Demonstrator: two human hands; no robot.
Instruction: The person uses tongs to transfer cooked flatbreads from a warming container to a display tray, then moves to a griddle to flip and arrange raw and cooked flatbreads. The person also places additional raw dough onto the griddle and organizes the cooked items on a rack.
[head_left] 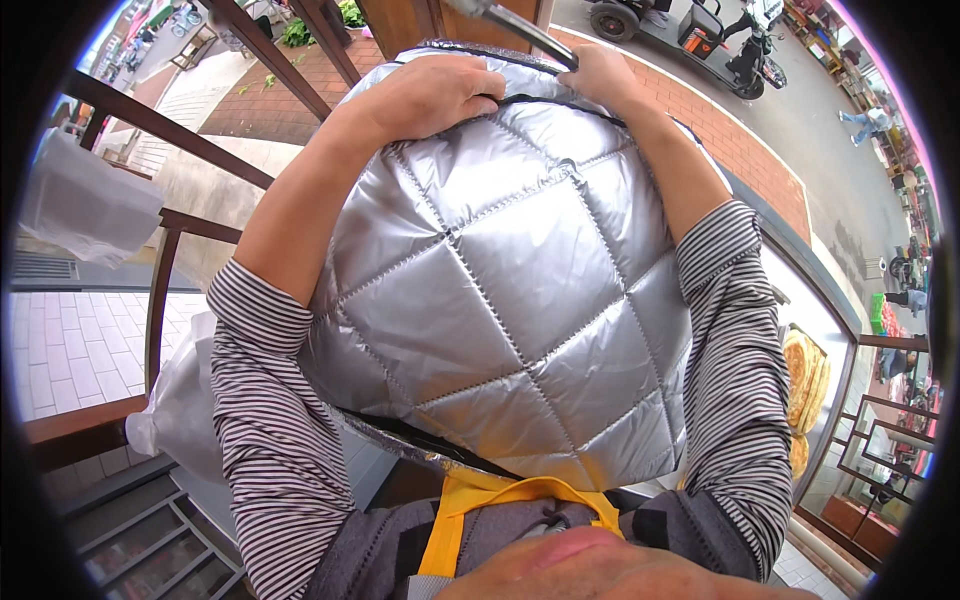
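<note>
Fingers [487, 87] of two hands [430, 98] [604, 78] on one quilted silver cover [540, 280]

Room over silver cover [515, 285] btwn forearms [315, 195]; metal pole [525, 33] blocks far edge, brown rails [170, 131] L.

Puffy quilted silver cover [530, 300], black-edged

your quilted cover [540, 290] was shiny silver, crossed by a diamond pattern of stitched lines and trimmed in black. your sleeves [740, 350] bore narrow dark and white stripes, and your apron strap [445, 530] was bright yellow against a grey top [385, 550]. the plastic bag [90, 200] was white, the railing [170, 132] dark brown, the flatbreads [803, 380] golden.
</note>
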